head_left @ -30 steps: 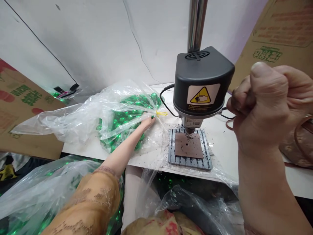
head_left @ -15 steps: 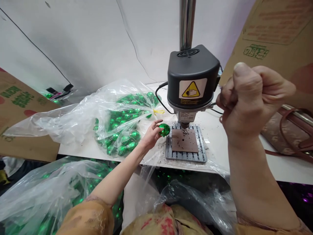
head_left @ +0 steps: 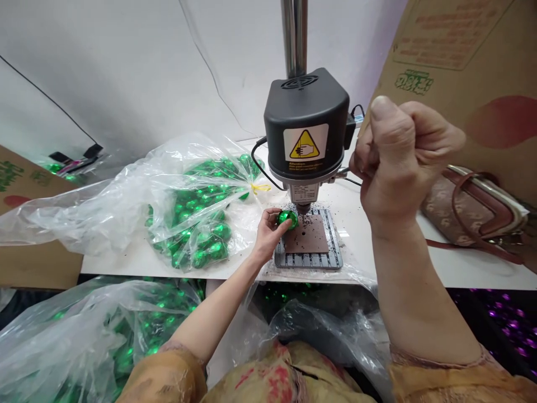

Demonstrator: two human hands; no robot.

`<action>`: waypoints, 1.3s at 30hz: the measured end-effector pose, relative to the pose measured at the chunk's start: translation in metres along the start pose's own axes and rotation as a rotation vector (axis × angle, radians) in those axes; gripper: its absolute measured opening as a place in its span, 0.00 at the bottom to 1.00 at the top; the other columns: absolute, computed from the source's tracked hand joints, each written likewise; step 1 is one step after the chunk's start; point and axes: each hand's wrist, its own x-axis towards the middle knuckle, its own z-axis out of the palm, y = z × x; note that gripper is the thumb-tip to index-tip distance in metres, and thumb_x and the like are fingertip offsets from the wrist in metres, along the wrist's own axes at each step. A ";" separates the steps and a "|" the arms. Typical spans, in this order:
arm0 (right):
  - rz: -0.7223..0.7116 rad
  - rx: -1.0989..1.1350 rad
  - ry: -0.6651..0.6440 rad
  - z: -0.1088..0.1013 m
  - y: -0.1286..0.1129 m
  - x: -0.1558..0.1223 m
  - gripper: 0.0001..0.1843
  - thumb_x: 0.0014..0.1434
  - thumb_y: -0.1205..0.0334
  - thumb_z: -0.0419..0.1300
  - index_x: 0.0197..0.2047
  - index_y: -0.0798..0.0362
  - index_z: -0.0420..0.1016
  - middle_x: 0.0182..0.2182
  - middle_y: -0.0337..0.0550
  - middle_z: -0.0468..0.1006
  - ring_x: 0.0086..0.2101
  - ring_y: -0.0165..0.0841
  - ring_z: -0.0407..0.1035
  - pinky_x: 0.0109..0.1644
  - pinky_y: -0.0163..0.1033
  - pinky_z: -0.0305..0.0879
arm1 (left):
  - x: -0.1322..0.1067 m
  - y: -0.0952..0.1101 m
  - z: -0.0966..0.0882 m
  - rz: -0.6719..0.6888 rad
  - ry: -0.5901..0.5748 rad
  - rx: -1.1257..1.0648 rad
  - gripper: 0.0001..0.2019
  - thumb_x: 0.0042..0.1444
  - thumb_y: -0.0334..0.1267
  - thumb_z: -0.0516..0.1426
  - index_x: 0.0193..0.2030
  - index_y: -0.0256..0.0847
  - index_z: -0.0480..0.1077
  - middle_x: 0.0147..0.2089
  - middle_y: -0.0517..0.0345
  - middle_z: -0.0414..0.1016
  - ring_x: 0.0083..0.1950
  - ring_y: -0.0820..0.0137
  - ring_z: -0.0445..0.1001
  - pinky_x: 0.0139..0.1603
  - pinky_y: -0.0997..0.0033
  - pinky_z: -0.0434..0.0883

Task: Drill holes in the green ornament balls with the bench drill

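My left hand (head_left: pixel 271 232) grips a shiny green faceted ball (head_left: pixel 287 219) between thumb and fingers. The ball is beside the drill chuck (head_left: pixel 304 207), above the left part of a brown square plate (head_left: pixel 312 238). That plate lies on the slotted metal base (head_left: pixel 308 261) of a small black drill press (head_left: pixel 308 115), with dark chips scattered over it. My right hand (head_left: pixel 398 159) is raised in a fist at the right of the machine. A short metal rod (head_left: pixel 343 170) runs from the drill press towards it; the fist hides most of the handle.
A clear plastic bag (head_left: pixel 168 168) of green balls, tied with yellow, lies left of the machine. Another bag (head_left: pixel 84 324) of green pieces sits below the table edge. At right are a handbag (head_left: pixel 474 212) and a cardboard box (head_left: pixel 453 67). Purple shiny pieces (head_left: pixel 514 324) show at lower right.
My left hand has brought the ball rightwards towards the chuck and turned it, so its rounded faceted side shows. My right hand stays a raised fist. The view has shifted slightly right.
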 end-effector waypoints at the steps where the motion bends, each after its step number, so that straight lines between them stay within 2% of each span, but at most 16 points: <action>1: -0.003 0.000 -0.002 0.000 0.000 0.000 0.25 0.61 0.62 0.55 0.17 0.54 0.49 0.13 0.29 0.52 0.17 0.16 0.49 0.23 0.30 0.47 | 0.000 -0.002 0.000 0.017 -0.013 0.030 0.24 0.47 0.44 0.69 0.48 0.43 0.65 0.43 0.58 0.75 0.44 0.71 0.74 0.47 0.70 0.71; 8: -0.007 0.010 -0.012 -0.001 -0.001 0.000 0.24 0.61 0.63 0.55 0.17 0.54 0.49 0.14 0.30 0.51 0.17 0.15 0.50 0.24 0.29 0.47 | 0.004 -0.011 -0.004 0.067 -0.124 0.227 0.26 0.45 0.41 0.70 0.50 0.41 0.70 0.48 0.53 0.76 0.50 0.65 0.75 0.55 0.63 0.70; 11: 0.003 -0.058 -0.018 -0.002 0.000 -0.001 0.24 0.62 0.60 0.55 0.18 0.53 0.48 0.16 0.31 0.50 0.17 0.16 0.50 0.24 0.29 0.49 | 0.005 -0.013 -0.004 0.096 -0.164 0.242 0.28 0.44 0.41 0.71 0.52 0.41 0.70 0.51 0.50 0.76 0.53 0.61 0.74 0.57 0.60 0.69; 15: -0.028 -0.127 -0.031 -0.003 0.003 -0.002 0.25 0.64 0.56 0.53 0.20 0.52 0.45 0.18 0.31 0.48 0.17 0.17 0.50 0.23 0.30 0.50 | 0.004 -0.017 -0.002 0.133 -0.177 0.313 0.29 0.44 0.42 0.71 0.53 0.42 0.69 0.52 0.51 0.75 0.55 0.59 0.73 0.58 0.58 0.69; 22: -0.032 -0.112 -0.029 -0.003 0.005 -0.003 0.25 0.63 0.54 0.53 0.21 0.51 0.45 0.17 0.31 0.50 0.17 0.18 0.51 0.24 0.31 0.51 | -0.005 -0.014 0.009 0.244 -0.171 0.554 0.26 0.46 0.39 0.70 0.53 0.43 0.70 0.53 0.50 0.73 0.58 0.56 0.70 0.61 0.54 0.66; 27: -0.015 -0.166 -0.032 -0.004 0.006 -0.002 0.25 0.64 0.51 0.52 0.21 0.51 0.45 0.18 0.32 0.49 0.18 0.18 0.51 0.23 0.30 0.51 | -0.012 -0.014 0.018 0.167 -0.169 0.426 0.25 0.53 0.44 0.66 0.57 0.43 0.66 0.55 0.49 0.72 0.56 0.59 0.72 0.59 0.57 0.68; 31: -0.035 -0.113 -0.034 -0.002 0.005 -0.002 0.25 0.64 0.55 0.53 0.21 0.52 0.45 0.18 0.31 0.48 0.18 0.17 0.48 0.23 0.30 0.50 | -0.013 -0.017 0.017 0.155 -0.135 0.355 0.30 0.49 0.43 0.69 0.57 0.43 0.65 0.54 0.50 0.73 0.55 0.60 0.73 0.57 0.59 0.70; 35: -0.042 -0.052 -0.032 -0.001 0.004 -0.002 0.24 0.63 0.59 0.54 0.20 0.52 0.45 0.17 0.31 0.47 0.17 0.16 0.47 0.23 0.29 0.48 | -0.011 -0.023 0.017 0.147 -0.188 0.372 0.27 0.48 0.42 0.69 0.54 0.42 0.67 0.53 0.49 0.74 0.55 0.58 0.73 0.58 0.56 0.70; 39: -0.043 -0.023 -0.034 -0.002 0.004 0.000 0.24 0.62 0.60 0.55 0.19 0.52 0.46 0.16 0.31 0.48 0.17 0.16 0.48 0.22 0.30 0.48 | -0.009 -0.024 0.018 0.131 -0.200 0.364 0.29 0.48 0.41 0.69 0.55 0.42 0.67 0.54 0.48 0.73 0.56 0.57 0.73 0.60 0.54 0.70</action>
